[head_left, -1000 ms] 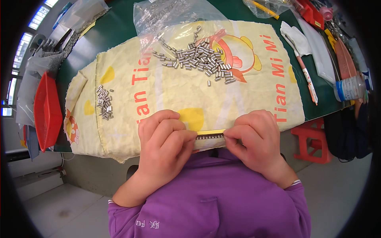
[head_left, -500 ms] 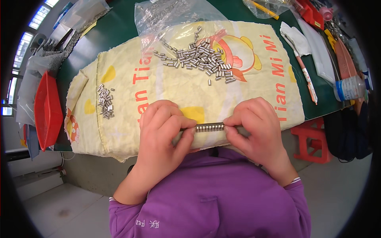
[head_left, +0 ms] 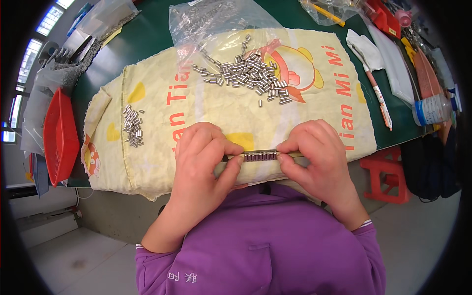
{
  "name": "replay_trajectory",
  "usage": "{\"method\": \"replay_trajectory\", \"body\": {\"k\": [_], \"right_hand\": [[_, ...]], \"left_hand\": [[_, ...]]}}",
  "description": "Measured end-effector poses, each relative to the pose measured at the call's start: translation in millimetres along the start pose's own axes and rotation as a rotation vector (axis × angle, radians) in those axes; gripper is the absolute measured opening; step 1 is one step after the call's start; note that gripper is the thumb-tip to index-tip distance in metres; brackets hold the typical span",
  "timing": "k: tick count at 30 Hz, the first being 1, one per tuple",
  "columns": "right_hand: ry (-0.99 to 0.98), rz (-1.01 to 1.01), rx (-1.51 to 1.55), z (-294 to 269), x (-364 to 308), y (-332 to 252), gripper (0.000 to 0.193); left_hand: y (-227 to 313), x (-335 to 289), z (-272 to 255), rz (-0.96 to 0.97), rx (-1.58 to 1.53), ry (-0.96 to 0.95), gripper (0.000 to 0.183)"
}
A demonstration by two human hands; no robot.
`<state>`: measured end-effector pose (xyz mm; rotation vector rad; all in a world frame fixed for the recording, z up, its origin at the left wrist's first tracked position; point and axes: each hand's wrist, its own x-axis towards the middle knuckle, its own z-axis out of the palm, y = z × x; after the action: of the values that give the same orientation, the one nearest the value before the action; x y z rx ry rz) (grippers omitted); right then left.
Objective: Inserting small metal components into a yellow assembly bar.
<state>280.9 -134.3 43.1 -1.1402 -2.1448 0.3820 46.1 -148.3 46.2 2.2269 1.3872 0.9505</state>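
Between my two hands is a narrow row of small silvery metal cylinders (head_left: pixel 261 156), set side by side along a dark strip. My left hand (head_left: pixel 200 160) pinches its left end between thumb and fingers. At the other end my right hand (head_left: pixel 315 156) does the same, thumb below and fingertips above. The row is held just over the near part of a yellow printed cloth (head_left: pixel 157 167). Farther off on that cloth lies a large pile of loose metal cylinders (head_left: pixel 250 73). A smaller heap of cylinders (head_left: pixel 132 127) sits to the left.
A clear plastic bag (head_left: pixel 221 22) of cylinders lies behind the large pile. On the left is a red basket (head_left: pixel 60 140). A pen (head_left: pixel 379 101), a white cloth (head_left: pixel 365 49) and a plastic bottle (head_left: pixel 432 109) are on the right. A red stool (head_left: pixel 386 177) stands below the table.
The held row has tilted slightly, so the cylinders' sides now look darker and purplish. Both hands keep their pinch in nearly the same place.
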Motion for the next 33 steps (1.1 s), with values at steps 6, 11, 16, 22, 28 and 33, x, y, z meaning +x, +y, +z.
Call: {"method": "replay_trajectory", "body": {"k": [6,11,16,22,28,33], "right_hand": [[-0.038,0.081,-0.115,-8.4,-6.2,-2.1,0.021],[-0.042,-0.013,-0.143,-9.2,7.5,-16.0,0.025],[-0.073,-0.051,-0.109,11.1,45.7,-42.7,0.02],[-0.032,-0.279,-0.043,57.6,78.0,-67.4,0.024],[-0.083,-0.267,-0.091,68.9,82.0,-68.6,0.028],[-0.116,-0.245,-0.066,60.1,76.4,-61.9,0.028]], "left_hand": [[-2.4,-1.4,1.9,0.02,-0.039,0.022,0.021],[-8.3,-4.2,-10.7,0.055,0.005,0.013,0.025],[-7.8,-2.4,-35.6,0.081,0.23,0.255,0.044],[-38.0,-5.1,-51.8,0.054,0.361,0.243,0.025],[-66.2,-13.4,-61.5,-0.079,0.387,0.331,0.016],[-82.3,-20.2,-68.3,-0.209,0.53,0.359,0.015]]}}
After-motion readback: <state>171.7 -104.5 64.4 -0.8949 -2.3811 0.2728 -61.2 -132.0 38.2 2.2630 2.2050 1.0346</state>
